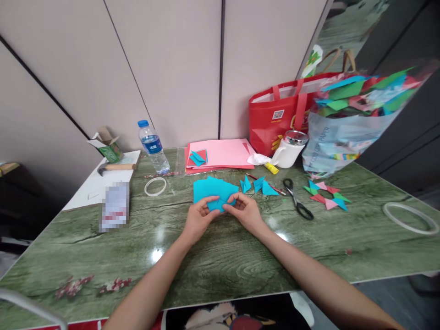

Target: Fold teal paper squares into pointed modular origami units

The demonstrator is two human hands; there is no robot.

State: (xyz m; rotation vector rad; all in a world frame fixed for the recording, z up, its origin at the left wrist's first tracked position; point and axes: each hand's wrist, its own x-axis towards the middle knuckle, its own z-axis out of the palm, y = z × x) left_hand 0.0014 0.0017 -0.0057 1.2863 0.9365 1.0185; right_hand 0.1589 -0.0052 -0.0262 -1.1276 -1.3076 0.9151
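Between both hands is a small piece of blue paper (216, 206), partly folded as far as I can see. My left hand (200, 217) pinches its left side with thumb and forefinger. On the other side, my right hand (245, 211) grips the right edge in the same way. Just behind the fingers lies a fanned stack of blue paper sheets (209, 185) on the green table (192, 270). Several folded blue paper pieces (260, 185) sit to the right of the stack. Farther right are black-handled scissors (296, 199) and a multicoloured folded-paper ring (330, 195).
Along the back stand a water bottle (153, 146), pink paper (223, 153), a white mug (289, 150), a red bag (271, 114) and a plastic bag of paper pieces (337, 133). A hammer (117, 167) and tape roll (155, 187) lie left; a white ring (410, 218) lies right.
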